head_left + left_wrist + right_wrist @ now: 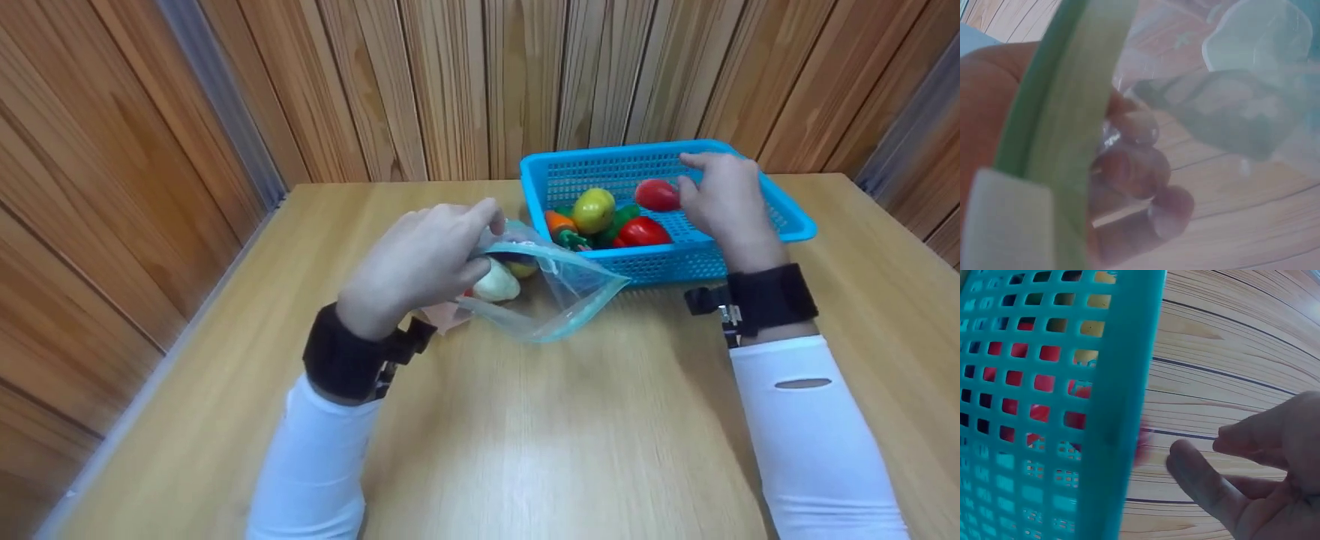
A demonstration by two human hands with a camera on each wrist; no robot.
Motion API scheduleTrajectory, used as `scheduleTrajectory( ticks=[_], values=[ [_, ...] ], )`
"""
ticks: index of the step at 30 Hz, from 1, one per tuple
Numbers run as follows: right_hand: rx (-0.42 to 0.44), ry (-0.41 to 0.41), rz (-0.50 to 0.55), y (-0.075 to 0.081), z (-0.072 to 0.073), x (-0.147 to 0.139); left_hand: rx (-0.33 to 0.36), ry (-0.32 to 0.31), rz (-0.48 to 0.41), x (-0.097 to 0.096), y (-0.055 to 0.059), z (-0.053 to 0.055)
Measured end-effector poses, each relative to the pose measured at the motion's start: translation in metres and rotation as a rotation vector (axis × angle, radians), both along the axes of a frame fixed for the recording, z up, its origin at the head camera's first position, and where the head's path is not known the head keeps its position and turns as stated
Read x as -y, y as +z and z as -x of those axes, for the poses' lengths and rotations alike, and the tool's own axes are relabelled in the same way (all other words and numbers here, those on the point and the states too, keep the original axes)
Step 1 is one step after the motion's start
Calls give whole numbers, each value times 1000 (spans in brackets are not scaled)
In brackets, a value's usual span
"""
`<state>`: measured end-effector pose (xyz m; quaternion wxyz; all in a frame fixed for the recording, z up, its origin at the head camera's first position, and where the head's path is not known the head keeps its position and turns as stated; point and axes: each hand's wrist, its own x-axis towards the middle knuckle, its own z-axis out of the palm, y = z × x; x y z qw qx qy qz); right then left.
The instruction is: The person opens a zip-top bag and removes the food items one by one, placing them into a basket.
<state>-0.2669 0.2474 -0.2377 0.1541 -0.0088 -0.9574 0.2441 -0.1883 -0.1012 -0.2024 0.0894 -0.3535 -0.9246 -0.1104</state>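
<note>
My left hand [424, 259] pinches the rim of a clear zip bag [581, 319] between thumb and fingers, and its mouth gapes toward the right. Inside the bag lie a white rounded piece [499, 283] and a yellowish one [523, 266], partly hidden. In the left wrist view a green zip strip [1055, 107] crosses the palm, with fingers visible through the film. Over the blue basket [791, 217] my right hand [724, 199] has thumb and fingers apart. A red oval fruit or vegetable [658, 195] is just left of the thumb; it looks blurred in the right wrist view.
In the basket's left half are a yellow-green fruit [594, 211], a red pepper-like piece [643, 232], an orange carrot-like piece [559, 223] and something green [619, 221]. The basket stands near the wood-panelled back wall [517, 90], on a wooden table [540, 435].
</note>
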Motion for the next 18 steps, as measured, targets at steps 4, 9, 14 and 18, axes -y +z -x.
scheduleTrajectory(
  ticks=[4,9,14,18],
  values=[
    [-55,29,-16,11,-12,9,1,-38,0,-1,2,-2],
    [-334,351,-34,26,-44,37,2,-82,-25,0,1,-3],
    [-570,912,0,36,-79,75,11,-80,-13,-2,3,0],
    [-325,1117,-58,29,-97,109,-32,-79,-8,-3,0,2]
  ],
)
